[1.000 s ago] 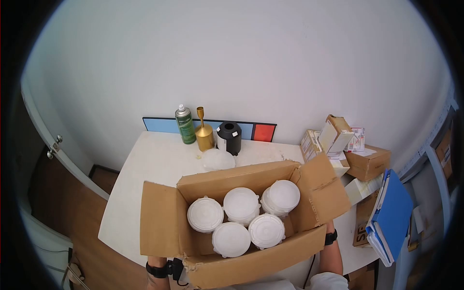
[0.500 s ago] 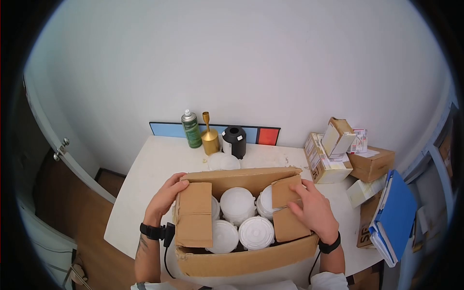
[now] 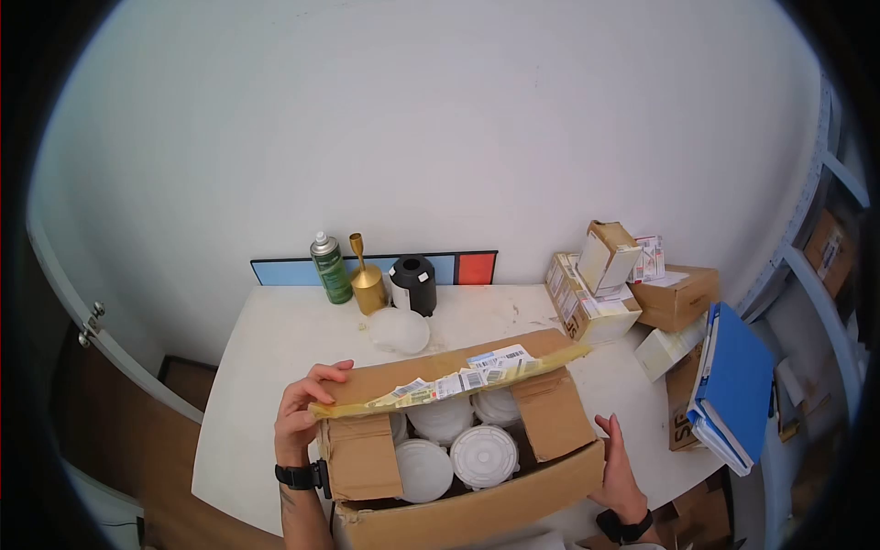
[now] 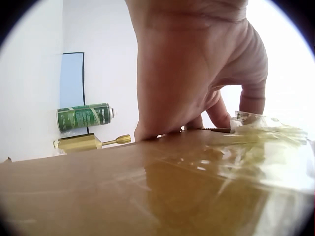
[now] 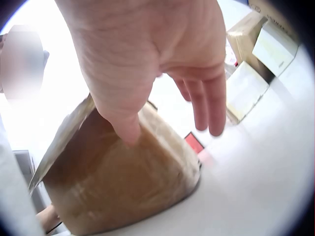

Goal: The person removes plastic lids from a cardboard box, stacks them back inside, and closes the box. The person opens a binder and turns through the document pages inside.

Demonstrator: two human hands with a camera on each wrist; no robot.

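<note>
A cardboard box (image 3: 472,493) stands at the near edge of the table, with several white lidded tubs (image 3: 484,456) inside. Its left side flap (image 3: 362,458) and right side flap (image 3: 553,414) lie folded inward. The taped, labelled far flap (image 3: 440,374) slants over the back tubs and partly hides them. At that flap's left end, my left hand (image 3: 302,403) grips the edge; the left wrist view shows the fingers bent around its border. My right hand (image 3: 620,472) is beside the box's right side, fingers extended and nothing in its grasp.
Behind the box are a green spray can (image 3: 331,268), a gold candlestick-like piece (image 3: 368,289), a black canister (image 3: 413,284) and a white rounded object (image 3: 400,330). Small cartons (image 3: 596,302) and a blue binder (image 3: 731,376) are at the right.
Both side flaps have been folded inward. The far flap has since tipped toward me under my left hand. My right hand has left the right flap and moved down beside the box.
</note>
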